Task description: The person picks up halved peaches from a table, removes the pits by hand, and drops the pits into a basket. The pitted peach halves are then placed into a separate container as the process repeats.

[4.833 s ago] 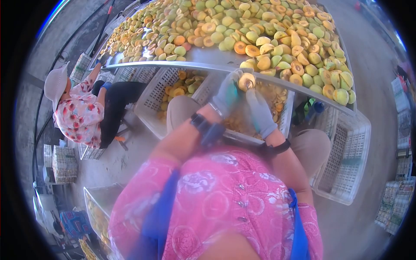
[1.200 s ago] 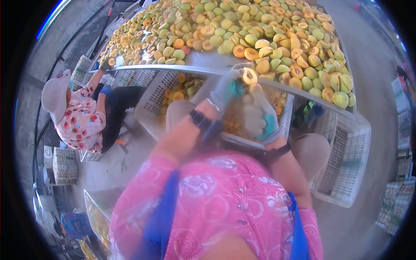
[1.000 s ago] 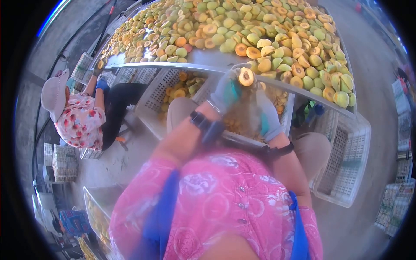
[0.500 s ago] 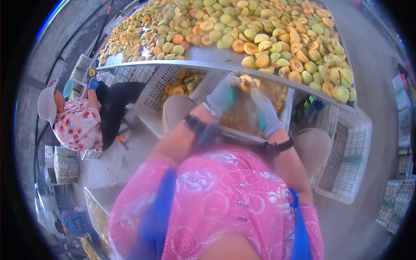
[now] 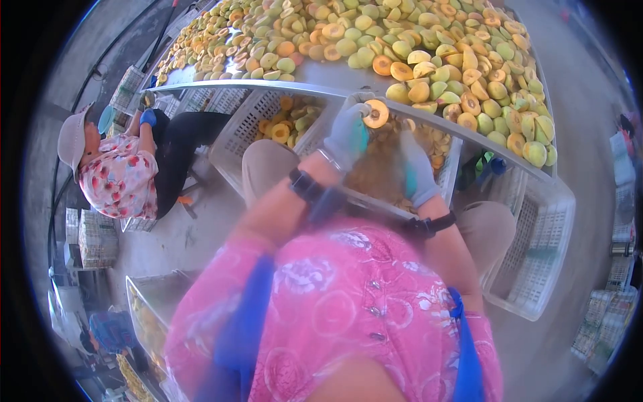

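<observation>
My left hand, in a grey and teal glove, is closed on a halved stone fruit. Its orange cut face, with a brown hollow in the middle, shows towards me. My right hand, gloved alike, is just to the right with its fingers pressed together and pointing away from me. A small orange bit shows at its fingertips; whether it is held cannot be made out. Both hands are over a pale plastic crate between my knees. Small orange-brown fruit pieces lie in it, partly blurred.
A metal table heaped with halved green-yellow fruit stands ahead. A crate with fruit halves is at left, another crate at right. A co-worker in a hat sits at left. Stacked crates stand beyond.
My left hand has lifted slightly away with the halved fruit, its cut face now plainer. My right hand has drawn apart from it to the right. The view has shifted a little.
</observation>
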Demonstrator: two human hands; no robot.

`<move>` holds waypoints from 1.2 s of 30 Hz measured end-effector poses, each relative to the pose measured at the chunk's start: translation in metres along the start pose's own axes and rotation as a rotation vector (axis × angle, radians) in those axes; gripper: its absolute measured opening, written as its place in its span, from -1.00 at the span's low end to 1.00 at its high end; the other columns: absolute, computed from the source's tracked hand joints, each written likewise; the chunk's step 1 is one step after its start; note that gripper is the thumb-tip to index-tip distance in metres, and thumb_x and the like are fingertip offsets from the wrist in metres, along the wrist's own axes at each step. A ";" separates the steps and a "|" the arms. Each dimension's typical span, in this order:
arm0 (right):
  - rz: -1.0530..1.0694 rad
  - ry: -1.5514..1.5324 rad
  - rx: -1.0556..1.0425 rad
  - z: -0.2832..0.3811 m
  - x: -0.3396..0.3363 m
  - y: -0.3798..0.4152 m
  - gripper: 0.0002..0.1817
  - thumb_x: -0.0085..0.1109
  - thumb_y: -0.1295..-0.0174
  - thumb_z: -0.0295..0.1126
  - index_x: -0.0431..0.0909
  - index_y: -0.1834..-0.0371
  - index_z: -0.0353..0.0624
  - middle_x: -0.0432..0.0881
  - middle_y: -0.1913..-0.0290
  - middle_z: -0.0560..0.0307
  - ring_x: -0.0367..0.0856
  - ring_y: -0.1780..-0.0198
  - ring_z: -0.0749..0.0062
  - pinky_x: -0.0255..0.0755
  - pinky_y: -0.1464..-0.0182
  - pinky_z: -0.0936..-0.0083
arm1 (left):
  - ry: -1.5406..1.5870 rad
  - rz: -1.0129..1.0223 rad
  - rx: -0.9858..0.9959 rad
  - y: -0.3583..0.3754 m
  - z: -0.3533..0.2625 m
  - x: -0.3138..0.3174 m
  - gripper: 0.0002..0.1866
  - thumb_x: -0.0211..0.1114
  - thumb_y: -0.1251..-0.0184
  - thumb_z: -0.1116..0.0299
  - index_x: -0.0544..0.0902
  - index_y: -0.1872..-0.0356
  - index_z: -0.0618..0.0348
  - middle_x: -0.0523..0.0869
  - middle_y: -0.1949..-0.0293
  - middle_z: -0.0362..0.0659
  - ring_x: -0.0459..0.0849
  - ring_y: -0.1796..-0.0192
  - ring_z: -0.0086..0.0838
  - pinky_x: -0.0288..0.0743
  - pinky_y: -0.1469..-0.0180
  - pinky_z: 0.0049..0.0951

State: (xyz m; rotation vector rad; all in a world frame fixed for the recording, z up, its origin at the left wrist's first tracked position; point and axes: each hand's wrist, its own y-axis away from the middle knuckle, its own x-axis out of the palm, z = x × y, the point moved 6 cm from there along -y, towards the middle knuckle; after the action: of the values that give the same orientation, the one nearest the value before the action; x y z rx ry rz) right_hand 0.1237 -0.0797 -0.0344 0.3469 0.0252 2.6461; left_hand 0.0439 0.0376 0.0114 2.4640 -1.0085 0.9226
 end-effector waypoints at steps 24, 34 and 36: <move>-0.006 0.156 0.247 0.016 0.027 0.010 -0.52 -0.10 -0.41 -0.14 0.41 -0.17 -0.32 0.51 -0.06 0.11 0.41 -0.06 0.48 0.27 -0.14 0.56 | 0.145 0.024 -0.084 0.007 0.028 -0.009 -0.63 -0.05 -0.16 0.38 0.44 0.02 0.31 0.58 0.07 0.05 0.57 0.01 -0.25 0.43 -0.13 -0.29; 0.048 0.002 0.281 0.002 0.026 0.009 -0.50 -0.13 -0.43 -0.10 0.41 -0.16 -0.35 0.52 -0.03 0.13 0.41 -0.03 0.51 0.31 -0.11 0.58 | -0.201 0.220 0.146 0.008 0.022 0.000 -0.48 -0.02 -0.37 0.09 0.40 -0.15 0.35 0.55 -0.07 0.04 0.55 -0.07 -0.27 0.46 -0.14 -0.33; 0.135 -0.063 0.231 -0.002 0.029 0.006 -0.56 -0.17 -0.41 -0.02 0.48 0.05 -0.19 0.45 0.47 0.31 0.35 0.51 0.66 0.27 0.48 0.66 | -0.159 0.235 0.121 0.011 0.016 0.007 -0.47 -0.01 -0.38 0.06 0.40 -0.14 0.34 0.56 -0.05 0.03 0.56 -0.05 -0.30 0.46 -0.13 -0.36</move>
State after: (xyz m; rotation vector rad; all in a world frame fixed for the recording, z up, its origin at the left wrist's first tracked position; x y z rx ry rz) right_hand 0.0957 -0.0718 -0.0290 0.5254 0.2981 2.7691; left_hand 0.0465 0.0180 0.0052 2.5923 -1.3573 0.8910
